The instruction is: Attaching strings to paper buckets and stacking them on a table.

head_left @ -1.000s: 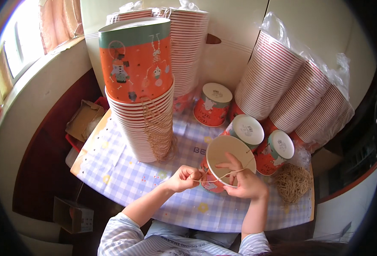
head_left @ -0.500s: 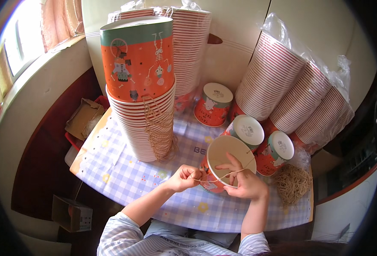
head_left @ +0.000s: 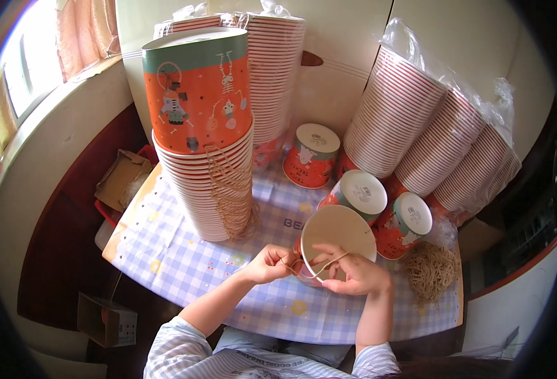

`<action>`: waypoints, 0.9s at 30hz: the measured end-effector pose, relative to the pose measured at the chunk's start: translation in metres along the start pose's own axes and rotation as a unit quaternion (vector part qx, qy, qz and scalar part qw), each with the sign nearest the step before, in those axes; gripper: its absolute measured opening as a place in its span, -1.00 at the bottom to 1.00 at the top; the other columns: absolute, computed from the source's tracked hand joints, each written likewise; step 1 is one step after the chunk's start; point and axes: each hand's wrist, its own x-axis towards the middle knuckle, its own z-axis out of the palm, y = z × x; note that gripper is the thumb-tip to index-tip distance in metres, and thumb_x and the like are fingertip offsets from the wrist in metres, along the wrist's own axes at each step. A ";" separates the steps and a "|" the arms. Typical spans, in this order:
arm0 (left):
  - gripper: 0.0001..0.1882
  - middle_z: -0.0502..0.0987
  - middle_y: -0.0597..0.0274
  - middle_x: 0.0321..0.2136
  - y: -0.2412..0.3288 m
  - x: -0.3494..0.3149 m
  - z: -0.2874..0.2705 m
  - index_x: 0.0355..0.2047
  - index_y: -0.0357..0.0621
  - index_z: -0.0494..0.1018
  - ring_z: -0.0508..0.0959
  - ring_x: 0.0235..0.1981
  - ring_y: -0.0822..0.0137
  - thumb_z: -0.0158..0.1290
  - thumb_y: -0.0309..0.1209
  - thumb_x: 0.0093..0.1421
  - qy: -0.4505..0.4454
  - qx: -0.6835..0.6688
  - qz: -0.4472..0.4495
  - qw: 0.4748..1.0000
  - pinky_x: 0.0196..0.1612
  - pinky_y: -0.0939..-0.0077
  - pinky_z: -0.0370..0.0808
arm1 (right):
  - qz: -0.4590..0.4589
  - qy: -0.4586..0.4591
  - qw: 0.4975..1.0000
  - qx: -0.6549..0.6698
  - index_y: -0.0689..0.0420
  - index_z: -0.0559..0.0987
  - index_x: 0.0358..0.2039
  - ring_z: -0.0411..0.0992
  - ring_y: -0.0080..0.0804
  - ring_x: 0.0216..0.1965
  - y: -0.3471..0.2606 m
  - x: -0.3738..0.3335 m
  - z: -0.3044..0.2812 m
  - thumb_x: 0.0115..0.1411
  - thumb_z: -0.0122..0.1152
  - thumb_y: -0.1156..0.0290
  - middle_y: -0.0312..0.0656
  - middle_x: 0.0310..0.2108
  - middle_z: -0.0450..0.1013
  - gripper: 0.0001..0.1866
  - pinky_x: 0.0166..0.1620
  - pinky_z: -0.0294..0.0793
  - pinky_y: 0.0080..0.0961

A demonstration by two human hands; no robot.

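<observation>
A paper bucket point(head_left: 329, 222), cream inside and orange outside, stands before me with its mouth tipped toward me. At the left of its rim my left hand point(head_left: 271, 264) pinches a thin tan string point(head_left: 319, 273). My right hand point(head_left: 360, 275) is over the near right of the mouth, its fingers bent inside and its thumb by the near rim. The string runs slantwise from the left hand to the right hand's fingers. A small knot or hole shows on the inner right wall. What the left fingertips press against is partly hidden by the rim.
A tall stack of nested buckets point(head_left: 193, 189) stands left, tan strings point(head_left: 228, 196) draped down it. Upside-down buckets point(head_left: 361, 192) are behind mine. Plastic-wrapped stacks point(head_left: 392, 114) line the wall. A string heap point(head_left: 431, 271) lies right on the checked tablecloth point(head_left: 183, 265).
My right fingers have curled and dipped lower into the bucket's mouth, and the string across them has shifted left. The left hand keeps its pinch by the rim.
</observation>
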 end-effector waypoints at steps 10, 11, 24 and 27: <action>-0.69 0.19 0.34 -0.69 0.003 0.000 -0.002 -0.79 -0.10 0.02 0.27 -0.55 0.40 -0.15 -0.68 -0.07 -0.057 0.056 -0.030 0.996 -0.47 0.50 0.24 | 0.008 0.080 0.989 -0.124 0.17 0.42 -0.16 0.47 -0.26 -0.38 0.004 0.015 0.018 0.04 0.05 0.43 -0.08 -0.42 0.48 -0.69 -0.32 0.42 -0.43; -0.69 0.20 0.34 -0.69 0.004 0.001 -0.002 -0.79 -0.10 0.02 0.27 -0.54 0.40 -0.14 -0.68 -0.08 -0.055 0.057 -0.031 0.996 -0.46 0.50 0.25 | 0.009 0.081 0.989 -0.124 0.17 0.42 -0.16 0.47 -0.26 -0.38 0.006 0.016 0.019 0.04 0.05 0.43 -0.08 -0.42 0.48 -0.69 -0.32 0.42 -0.43; -0.73 0.18 0.38 -0.72 -0.001 0.001 0.000 -0.76 -0.14 0.04 0.24 -0.57 0.47 -0.13 -0.67 -0.09 -0.014 0.049 -0.023 0.998 -0.46 0.52 0.26 | -0.019 0.209 0.925 -0.316 0.09 0.52 -0.45 0.44 -0.20 -0.56 0.004 0.023 0.035 0.00 0.09 0.39 -0.11 -0.59 0.45 -0.89 -0.48 0.41 -0.34; -0.72 0.19 0.38 -0.71 0.000 0.002 0.002 -0.76 -0.13 0.03 0.24 -0.57 0.47 -0.13 -0.67 -0.10 -0.006 0.047 -0.026 0.999 -0.46 0.53 0.25 | -0.017 0.208 0.917 -0.338 0.08 0.53 -0.49 0.43 -0.22 -0.58 0.003 0.024 0.035 -0.02 0.09 0.39 -0.14 -0.61 0.44 -0.91 -0.49 0.40 -0.35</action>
